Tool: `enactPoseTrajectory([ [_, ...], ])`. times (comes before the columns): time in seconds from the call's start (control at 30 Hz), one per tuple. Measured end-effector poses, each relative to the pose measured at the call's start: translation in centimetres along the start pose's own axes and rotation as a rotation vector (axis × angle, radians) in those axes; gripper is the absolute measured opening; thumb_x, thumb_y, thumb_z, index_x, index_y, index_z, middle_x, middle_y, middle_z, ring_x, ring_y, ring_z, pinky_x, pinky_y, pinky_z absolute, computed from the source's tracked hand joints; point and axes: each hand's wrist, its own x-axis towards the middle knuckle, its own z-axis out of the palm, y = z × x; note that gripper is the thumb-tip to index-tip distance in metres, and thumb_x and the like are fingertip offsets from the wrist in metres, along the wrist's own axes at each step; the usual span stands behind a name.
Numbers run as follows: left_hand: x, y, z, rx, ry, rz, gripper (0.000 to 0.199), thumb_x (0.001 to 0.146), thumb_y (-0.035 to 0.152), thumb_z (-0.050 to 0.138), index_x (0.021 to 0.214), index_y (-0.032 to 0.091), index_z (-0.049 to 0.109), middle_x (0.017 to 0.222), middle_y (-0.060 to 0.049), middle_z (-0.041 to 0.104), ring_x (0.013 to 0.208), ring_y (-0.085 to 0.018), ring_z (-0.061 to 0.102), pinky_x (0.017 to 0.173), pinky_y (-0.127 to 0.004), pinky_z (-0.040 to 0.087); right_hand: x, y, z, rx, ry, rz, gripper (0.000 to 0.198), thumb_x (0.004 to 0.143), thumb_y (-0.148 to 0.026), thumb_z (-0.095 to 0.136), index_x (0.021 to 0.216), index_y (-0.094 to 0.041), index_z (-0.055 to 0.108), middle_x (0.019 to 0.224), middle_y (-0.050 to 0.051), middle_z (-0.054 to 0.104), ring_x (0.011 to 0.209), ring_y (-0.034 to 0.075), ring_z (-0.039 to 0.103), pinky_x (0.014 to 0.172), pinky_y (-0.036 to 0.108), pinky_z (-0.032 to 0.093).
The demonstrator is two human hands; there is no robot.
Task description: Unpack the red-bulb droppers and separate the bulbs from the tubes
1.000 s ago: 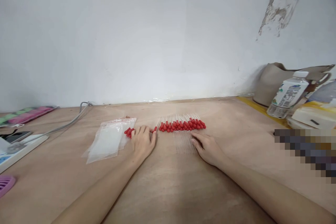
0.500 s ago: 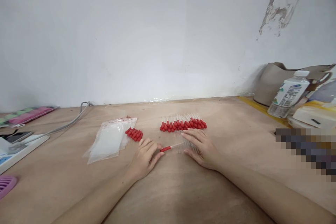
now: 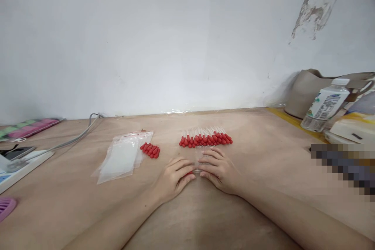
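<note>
My left hand (image 3: 175, 176) has its fingers closed on a dropper; only a bit of its red rubber bulb (image 3: 190, 172) shows between thumb and fingertips. Facing it, my right hand (image 3: 219, 168) lies over several thin clear glass tubes (image 3: 200, 152), its fingers stretched and slightly apart. The fingertips of both hands nearly meet, and most of the tubes are hidden under my right hand. Just beyond, droppers with red bulbs (image 3: 205, 140) lie in a row, their glass stems pointing to the wall. Loose red rubber bulbs (image 3: 150, 150) form a small pile to the left.
Clear zip bags (image 3: 118, 158) lie left of the loose bulbs. Farther left are a power strip (image 3: 29, 168) with a grey cable (image 3: 76, 139) and a phone (image 3: 20, 152). At the right stand a plastic bottle (image 3: 325, 105) and a beige bag (image 3: 299, 93).
My left hand has moved right, bringing the dropper up to my right hand; its glass stem, visible before, is now mostly hidden. My right hand has stayed over the tubes.
</note>
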Motion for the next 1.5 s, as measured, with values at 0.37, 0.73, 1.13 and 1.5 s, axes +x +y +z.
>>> enactPoseTrajectory([
  [0.37,-0.1,0.0,0.5,0.022,0.022,0.090,0.019,0.084,0.019,0.048,0.101,0.019,0.058,0.094,-0.006,0.066,0.092,-0.018,0.059,0.088,-0.036,0.044,0.0,-0.5,1.2,0.154,-0.007,-0.023,0.022,0.088,-0.024,0.043,0.103,-0.019,0.058,0.103,0.003,0.064,0.101,0.015,0.055,0.096,0.034,0.039],
  [0.73,-0.3,0.3,0.1,-0.028,-0.068,0.083,0.020,0.085,0.018,0.043,0.098,0.018,0.058,0.097,-0.006,0.065,0.097,-0.017,0.058,0.097,-0.038,0.039,-0.4,-0.6,1.0,0.146,0.010,-0.117,0.017,0.087,-0.017,0.042,0.086,-0.015,0.059,0.090,0.007,0.066,0.096,0.014,0.058,0.096,0.033,0.042],
  [1.13,-0.4,0.3,-0.2,-0.071,-0.099,0.066,0.018,0.085,0.018,0.044,0.098,0.017,0.057,0.096,-0.006,0.066,0.096,-0.016,0.059,0.096,-0.036,0.040,-0.8,-0.6,0.9,0.089,0.136,-0.184,0.012,0.083,-0.012,0.048,0.088,-0.013,0.059,0.086,0.007,0.067,0.098,0.015,0.057,0.097,0.032,0.042],
  [1.5,-1.6,-1.3,-0.7,-0.005,0.041,-0.001,0.016,0.086,0.016,0.044,0.095,0.018,0.057,0.094,-0.006,0.064,0.097,-0.018,0.056,0.086,-0.034,0.045,-1.8,0.9,0.0,0.093,0.254,-0.046,0.019,0.082,-0.013,0.049,0.098,-0.016,0.060,0.085,0.005,0.066,0.090,0.016,0.058,0.087,0.033,0.048],
])
